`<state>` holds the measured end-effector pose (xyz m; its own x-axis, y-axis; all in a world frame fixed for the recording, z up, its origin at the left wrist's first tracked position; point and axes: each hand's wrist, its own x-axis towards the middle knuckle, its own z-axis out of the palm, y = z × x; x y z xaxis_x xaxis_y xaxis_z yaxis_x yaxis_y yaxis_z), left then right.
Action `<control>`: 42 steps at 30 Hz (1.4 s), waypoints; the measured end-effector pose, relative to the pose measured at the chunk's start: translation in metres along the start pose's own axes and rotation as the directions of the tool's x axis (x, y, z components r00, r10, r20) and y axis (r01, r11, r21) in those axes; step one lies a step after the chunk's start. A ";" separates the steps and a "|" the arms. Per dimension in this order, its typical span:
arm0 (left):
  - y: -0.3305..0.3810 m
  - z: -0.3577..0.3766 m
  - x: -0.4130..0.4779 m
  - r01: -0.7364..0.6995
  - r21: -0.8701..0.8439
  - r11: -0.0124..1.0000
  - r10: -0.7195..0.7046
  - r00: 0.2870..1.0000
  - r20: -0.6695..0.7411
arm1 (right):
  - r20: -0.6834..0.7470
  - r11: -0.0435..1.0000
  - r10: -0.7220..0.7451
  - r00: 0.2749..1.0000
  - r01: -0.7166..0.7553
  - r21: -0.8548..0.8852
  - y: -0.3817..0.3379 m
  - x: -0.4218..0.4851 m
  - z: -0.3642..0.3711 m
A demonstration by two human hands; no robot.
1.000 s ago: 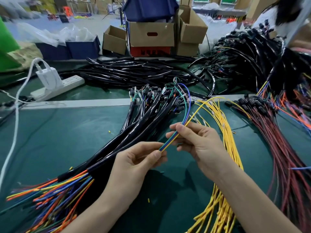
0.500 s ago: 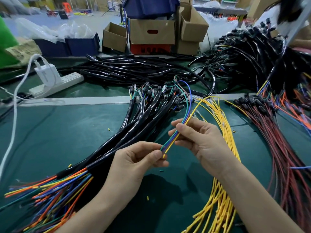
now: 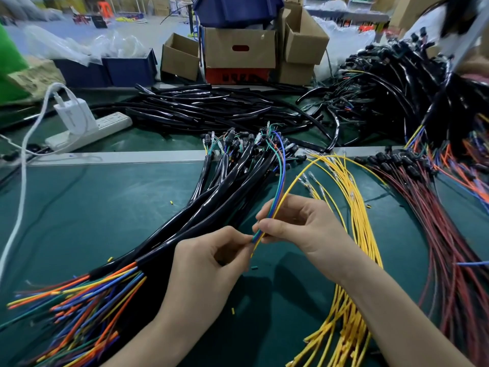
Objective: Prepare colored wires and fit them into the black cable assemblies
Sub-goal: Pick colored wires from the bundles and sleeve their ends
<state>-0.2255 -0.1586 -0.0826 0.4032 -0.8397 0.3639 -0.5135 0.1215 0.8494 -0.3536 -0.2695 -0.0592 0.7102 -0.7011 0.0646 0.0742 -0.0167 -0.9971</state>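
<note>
**Colored wires [image 3: 279,192] bunched, sleeving not begun**

My left hand [image 3: 211,263] pinches the bunch's lower ends; my right hand [image 3: 304,226] pinches it just above. To my left lie the black cable assemblies [image 3: 211,207], many already filled, ends fanned out. Yellow wires [image 3: 356,234] and red wires [image 3: 449,234] wait on my right, and bare black tubing [image 3: 198,109] lies beyond. Plenty remains, I judge.

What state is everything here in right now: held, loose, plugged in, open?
held wires, green, blue, yellow, bunched together
left hand, pinching their near ends
right hand, gripping them higher up
black cable assemblies, lying on mat, colored wires sticking out
yellow wires, loose on mat
white charger, plugged into power strip
cardboard box, open
</note>
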 end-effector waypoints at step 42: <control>-0.004 0.001 0.003 0.209 -0.368 0.906 -0.173 0.976 0.128 | 0.028 0.997 -0.080 0.996 0.080 0.004 0.007 0.001 0.001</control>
<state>-0.2230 -0.1624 -0.0852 0.3854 -0.9089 0.1591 -0.1018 0.1295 0.9863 -0.3518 -0.2700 -0.0665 0.7209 -0.6776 0.1453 0.1333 -0.0702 -0.9886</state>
